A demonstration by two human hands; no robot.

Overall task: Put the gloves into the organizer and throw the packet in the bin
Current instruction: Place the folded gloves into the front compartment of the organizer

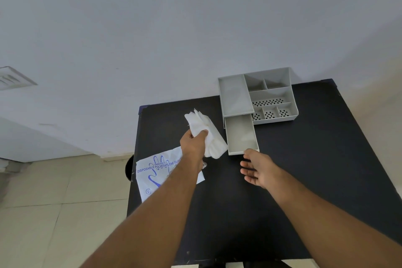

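My left hand (193, 143) grips a white bundle of disposable gloves (203, 128), held just above the black table and left of the organizer's pulled-out drawer (241, 135). The grey organizer (272, 95) stands at the table's far side, with several empty compartments. My right hand (257, 168) hovers open, palm turned left, right in front of the drawer's near edge and holds nothing. The white glove packet (156, 172) with blue print lies flat at the table's left edge, partly under my left forearm.
The black table (304, 169) stands against a pale wall. A dark round shape (129, 167) shows below the table's left edge, mostly hidden. Beige floor tiles lie to the left.
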